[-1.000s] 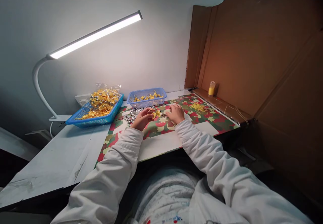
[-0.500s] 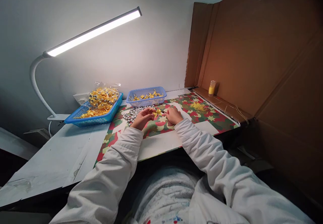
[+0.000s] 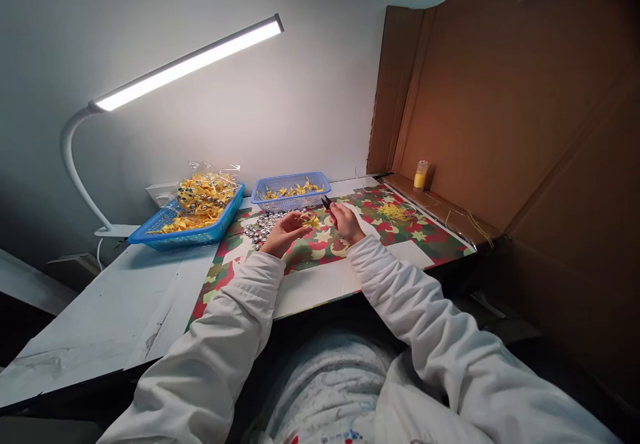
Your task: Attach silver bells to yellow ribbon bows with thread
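Note:
My left hand [image 3: 285, 233] is closed in a pinch on a small yellow ribbon bow [image 3: 313, 221], held just above the patterned mat. To its right, my right hand [image 3: 346, 223] is wrapped round a pair of small dark-bladed scissors [image 3: 326, 201]. Their pointed blades aim up and left, apart from the bow; the handles are hidden in my palm. Beside and behind my left hand lies a pile of silver bells [image 3: 257, 229], partly covered by that hand.
A blue basket [image 3: 175, 239] of yellow bows and bells stands left, a smaller blue basket [image 3: 260, 197] of yellow bows behind. Yellow thread scraps [image 3: 393, 212] lie on the camouflage mat [image 3: 445, 241]. A small bottle [image 3: 420, 176], cardboard wall [image 3: 500, 97] and lamp [image 3: 190, 64] surround the table.
My right hand has drawn the scissors up and away from the bow, so the dark blades now show clearly. My left hand keeps the bow in nearly the same place.

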### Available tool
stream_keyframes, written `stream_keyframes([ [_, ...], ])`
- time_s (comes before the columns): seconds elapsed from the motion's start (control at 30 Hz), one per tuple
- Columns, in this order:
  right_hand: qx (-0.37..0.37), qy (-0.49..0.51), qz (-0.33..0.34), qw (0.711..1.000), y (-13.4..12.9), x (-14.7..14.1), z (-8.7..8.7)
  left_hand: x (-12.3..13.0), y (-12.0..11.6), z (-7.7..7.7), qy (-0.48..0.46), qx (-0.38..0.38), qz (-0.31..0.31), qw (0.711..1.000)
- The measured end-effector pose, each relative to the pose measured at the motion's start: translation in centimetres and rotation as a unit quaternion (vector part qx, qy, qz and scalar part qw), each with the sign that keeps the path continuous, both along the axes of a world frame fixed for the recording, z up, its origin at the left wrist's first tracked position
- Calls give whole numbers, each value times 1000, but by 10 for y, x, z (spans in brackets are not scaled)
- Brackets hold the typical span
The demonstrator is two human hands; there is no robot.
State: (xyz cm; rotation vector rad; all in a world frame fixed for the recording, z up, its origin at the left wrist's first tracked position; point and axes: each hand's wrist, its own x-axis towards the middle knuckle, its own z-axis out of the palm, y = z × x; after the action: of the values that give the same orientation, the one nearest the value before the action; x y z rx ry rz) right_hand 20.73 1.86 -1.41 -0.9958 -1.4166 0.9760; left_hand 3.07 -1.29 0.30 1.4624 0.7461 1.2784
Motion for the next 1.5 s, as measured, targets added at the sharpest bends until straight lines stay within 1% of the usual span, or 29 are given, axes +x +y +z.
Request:
stream_keyframes([
  [0.03,-6,30,19,999,-1,0,1,-1,0,0,3,3,2,1000],
  [0.1,-18,77,36,996,-4,-1,4,-2,1,-2,3,7,2,1000],
  [0.27,-17,128,79,988,-13,1,13,-6,3,-4,11,7,-25,1000],
  [0.37,-9,131,90,987,-18,1,17,-5,2,-4,26,9,-36,999],
  [0.53,20,77,117,990,-19,-3,16,-3,1,-2,21,22,-35,999],
  [0.73,40,48,107,992,-17,-7,13,-2,-1,-4,46,-10,-73,996],
  [0.8,53,38,87,994,-17,-7,13,0,-1,-4,48,-18,-74,996],
  [0.83,59,38,72,995,-18,-6,13,0,-1,-5,42,-22,-63,997],
  [0.9,65,40,35,996,-20,-3,13,2,0,-6,17,-28,-7,999],
  [0.97,84,4,19,996,-23,0,12,2,2,-7,-8,-25,77,997],
  [1.0,108,-41,23,993,-26,0,12,2,3,-7,-15,-22,113,993],
  [1.07,169,-161,35,972,-30,0,12,1,5,-8,-16,-14,158,987],
  [1.13,202,-263,27,943,-33,-2,11,0,7,-9,-12,-5,169,985],
  [1.23,184,-343,-20,921,-33,-6,11,1,6,-8,-11,20,163,986],
  [1.37,160,-380,-53,909,-32,-7,11,3,4,-8,-8,53,139,989],
  [1.5,163,-383,-79,906,-33,-6,11,3,4,-8,0,60,146,987],
])
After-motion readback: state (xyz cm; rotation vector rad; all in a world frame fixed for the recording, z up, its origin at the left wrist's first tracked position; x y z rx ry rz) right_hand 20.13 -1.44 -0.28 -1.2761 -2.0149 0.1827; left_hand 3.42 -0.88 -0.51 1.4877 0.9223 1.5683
